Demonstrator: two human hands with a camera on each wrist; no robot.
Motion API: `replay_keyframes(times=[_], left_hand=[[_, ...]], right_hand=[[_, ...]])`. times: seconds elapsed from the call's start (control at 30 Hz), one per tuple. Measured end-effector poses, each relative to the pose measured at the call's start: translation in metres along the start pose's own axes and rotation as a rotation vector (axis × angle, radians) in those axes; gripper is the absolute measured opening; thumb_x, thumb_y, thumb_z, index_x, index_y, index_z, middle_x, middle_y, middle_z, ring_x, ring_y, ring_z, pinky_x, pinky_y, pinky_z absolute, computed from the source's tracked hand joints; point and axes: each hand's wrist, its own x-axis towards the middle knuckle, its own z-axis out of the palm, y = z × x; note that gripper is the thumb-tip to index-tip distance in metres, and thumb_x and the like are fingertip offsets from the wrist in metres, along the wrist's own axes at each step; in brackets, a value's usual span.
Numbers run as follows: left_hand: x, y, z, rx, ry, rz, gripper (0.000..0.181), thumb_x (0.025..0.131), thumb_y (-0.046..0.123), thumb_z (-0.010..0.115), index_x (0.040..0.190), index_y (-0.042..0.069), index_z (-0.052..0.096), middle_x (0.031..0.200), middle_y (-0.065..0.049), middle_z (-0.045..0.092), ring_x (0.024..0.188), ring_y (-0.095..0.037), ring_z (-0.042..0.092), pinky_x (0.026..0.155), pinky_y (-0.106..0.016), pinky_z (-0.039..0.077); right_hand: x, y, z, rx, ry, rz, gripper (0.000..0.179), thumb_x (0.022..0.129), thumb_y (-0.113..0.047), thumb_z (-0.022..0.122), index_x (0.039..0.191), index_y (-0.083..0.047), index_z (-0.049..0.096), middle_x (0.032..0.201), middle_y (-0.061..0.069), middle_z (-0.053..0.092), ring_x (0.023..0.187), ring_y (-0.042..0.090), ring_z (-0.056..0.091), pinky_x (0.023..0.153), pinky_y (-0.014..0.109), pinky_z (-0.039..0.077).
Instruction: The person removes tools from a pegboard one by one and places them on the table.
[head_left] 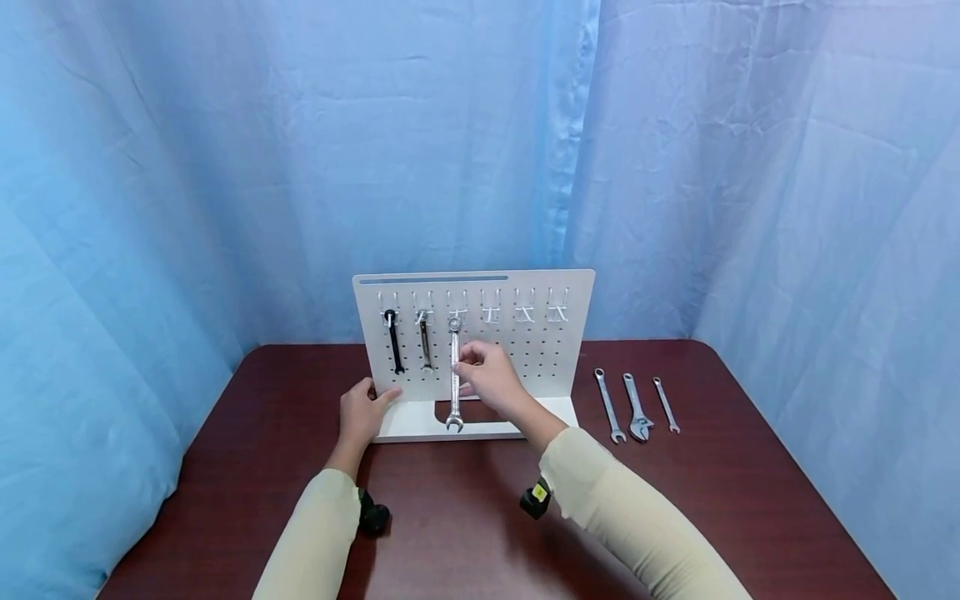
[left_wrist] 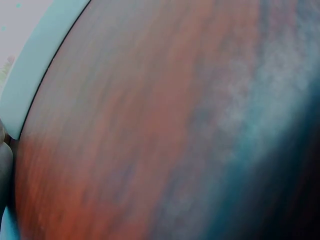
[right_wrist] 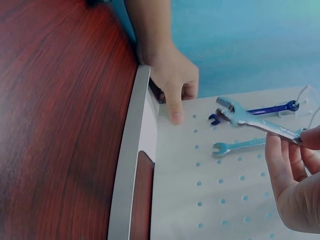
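My right hand (head_left: 491, 379) pinches a silver combination wrench (head_left: 454, 375) by its shaft, in front of a white pegboard (head_left: 525, 350). The wrench is upright in the head view, its ring end overlapping the third hook from the left and its open end low. At the board's lower left corner, my left hand (head_left: 362, 414) grips the edge, thumb on the front face and fingers curled behind, as the right wrist view shows. Two wrenches hang on the left hooks: a black wrench (head_left: 394, 343) and a darker silver wrench (head_left: 425, 342).
Right of the board, a combination wrench (head_left: 610, 406), an adjustable wrench (head_left: 637, 408) and a smaller wrench (head_left: 666, 406) lie on the dark red table (head_left: 720, 500). Several bare hooks (head_left: 524, 312) project from the board's right half. Blue curtains (head_left: 420, 167) surround the table.
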Motion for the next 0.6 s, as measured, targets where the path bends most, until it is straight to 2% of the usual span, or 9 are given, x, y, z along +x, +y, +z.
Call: replay_keyframes(times=[0.13, 0.37, 0.6], left_hand=[[-0.001, 0.0, -0.001, 0.001, 0.0, 0.001, 0.038, 0.091, 0.041, 0.075, 0.09, 0.007, 0.057, 0.08, -0.01, 0.056, 0.076, -0.025, 0.049, 0.068, -0.037, 0.04], [-0.001, 0.0, -0.001, 0.008, 0.011, 0.013, 0.038, 0.091, 0.04, 0.076, 0.091, 0.007, 0.057, 0.08, -0.01, 0.057, 0.076, -0.025, 0.05, 0.068, -0.038, 0.04], [0.0, 0.0, 0.0, 0.002, 0.008, 0.004, 0.036, 0.091, 0.039, 0.076, 0.093, 0.007, 0.059, 0.083, -0.011, 0.059, 0.077, -0.026, 0.051, 0.07, -0.038, 0.041]], right_hand=[[-0.002, -0.002, 0.001, 0.015, -0.015, -0.009, 0.007, 0.093, 0.003, 0.062, 0.096, 0.009, 0.063, 0.085, 0.009, 0.059, 0.072, 0.017, 0.063, 0.066, 0.038, 0.06], [-0.007, -0.006, 0.001, 0.103, -0.035, 0.004, 0.008, 0.094, 0.003, 0.06, 0.096, 0.01, 0.061, 0.086, 0.009, 0.059, 0.073, 0.017, 0.064, 0.065, 0.038, 0.059], [-0.013, -0.015, -0.004, 0.165, -0.03, 0.026, 0.012, 0.095, 0.004, 0.059, 0.102, 0.014, 0.059, 0.087, 0.008, 0.057, 0.076, 0.017, 0.062, 0.067, 0.036, 0.059]])
